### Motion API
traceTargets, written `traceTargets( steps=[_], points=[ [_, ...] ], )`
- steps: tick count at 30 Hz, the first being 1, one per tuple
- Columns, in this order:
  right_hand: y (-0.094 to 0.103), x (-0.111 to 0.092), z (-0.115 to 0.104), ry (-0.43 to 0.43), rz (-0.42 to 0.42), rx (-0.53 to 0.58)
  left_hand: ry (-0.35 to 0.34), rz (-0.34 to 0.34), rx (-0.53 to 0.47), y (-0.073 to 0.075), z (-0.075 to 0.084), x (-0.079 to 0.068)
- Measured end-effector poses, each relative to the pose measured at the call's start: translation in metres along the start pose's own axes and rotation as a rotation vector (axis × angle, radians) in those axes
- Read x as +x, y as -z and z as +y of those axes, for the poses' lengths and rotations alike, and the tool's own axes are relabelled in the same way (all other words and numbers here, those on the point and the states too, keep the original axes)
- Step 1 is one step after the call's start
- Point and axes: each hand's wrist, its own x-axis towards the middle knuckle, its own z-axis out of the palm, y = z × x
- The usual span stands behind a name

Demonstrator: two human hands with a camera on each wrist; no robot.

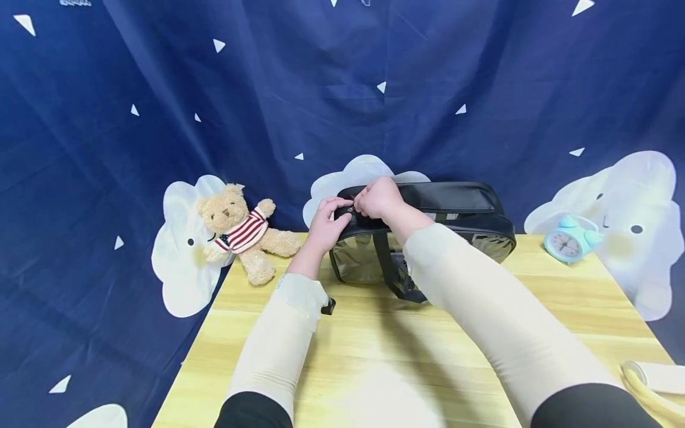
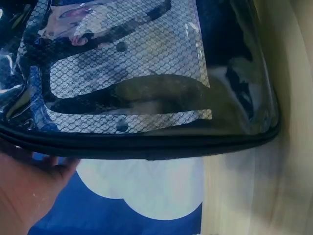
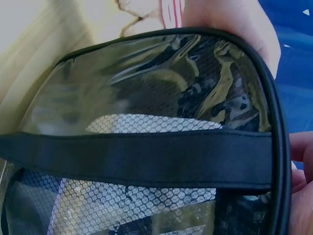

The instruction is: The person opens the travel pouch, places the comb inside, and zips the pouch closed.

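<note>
A clear-sided bag (image 1: 350,258) with black trim stands at the back of the table, its black strap handle (image 1: 386,261) hanging down the front. The lid (image 1: 449,197) is raised a little along the right part, leaving a gap. My left hand (image 1: 324,226) grips the bag's upper left corner, thumb and fingers on the black edge. Close beside it, my right hand (image 1: 380,199) has curled fingers pinching at the zipper near that corner; the zipper pull itself is hidden. White netted material (image 3: 146,122) shows through the clear side in the right wrist view.
A teddy bear (image 1: 248,232) in a striped shirt sits at the table's back left. A light blue alarm clock (image 1: 566,244) stands at the back right. At the right front edge lies a white and yellow object (image 1: 660,377), partly cut off. A dark curtain (image 1: 342,89) hangs behind.
</note>
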Motion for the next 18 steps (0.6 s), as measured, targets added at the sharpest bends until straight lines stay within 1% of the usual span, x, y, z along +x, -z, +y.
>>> traceTargets(
  steps=[2,4,6,9,13,15,18],
  points=[
    [-0.0006,-0.0006,-0.0014,0.004,0.013,0.075,-0.028,0.051,-0.049,-0.0010,-0.0020,-0.0009],
    [-0.0010,-0.0014,-0.0030,-0.008,0.019,0.150,-0.043,0.097,-0.076,-0.0022,-0.0039,-0.0016],
    [-0.0009,-0.0024,-0.0043,-0.024,0.024,0.201,-0.052,0.129,-0.104,-0.0032,-0.0048,-0.0024],
    [0.0002,-0.0033,-0.0050,-0.043,0.030,0.250,-0.067,0.159,-0.129,-0.0038,-0.0054,-0.0023],
    [0.0013,-0.0024,-0.0037,-0.055,0.028,0.290,-0.067,0.157,-0.135,-0.0018,-0.0076,-0.0026],
    [0.0015,-0.0021,-0.0029,-0.057,0.022,0.305,-0.058,0.140,-0.139,-0.0002,-0.0093,-0.0032],
    [0.0022,-0.0025,-0.0024,-0.057,0.028,0.331,-0.045,0.109,-0.181,0.0020,-0.0102,-0.0049]
  ],
)
